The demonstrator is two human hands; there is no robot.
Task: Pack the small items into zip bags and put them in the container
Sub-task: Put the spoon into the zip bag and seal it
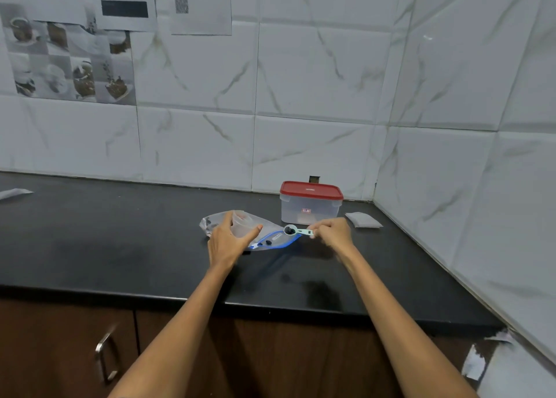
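A clear zip bag (275, 241) with a blue zip edge lies on the black counter (120, 241), with a few small dark items inside near its mouth. My right hand (332, 232) pinches the handle of a pale green measuring spoon (296, 231), whose bowl holds a dark item just above the bag's mouth. My left hand (227, 241) curls around a small clear cup (240, 226) that sits on a crumpled clear bag (210, 221). Behind them stands the clear container (310, 209) with its red lid on.
A grey flat packet (362, 220) lies right of the container near the tiled corner wall. Another pale packet (13, 193) lies at the counter's far left. Wooden cabinet doors with a metal handle (103, 358) sit below the counter's front edge.
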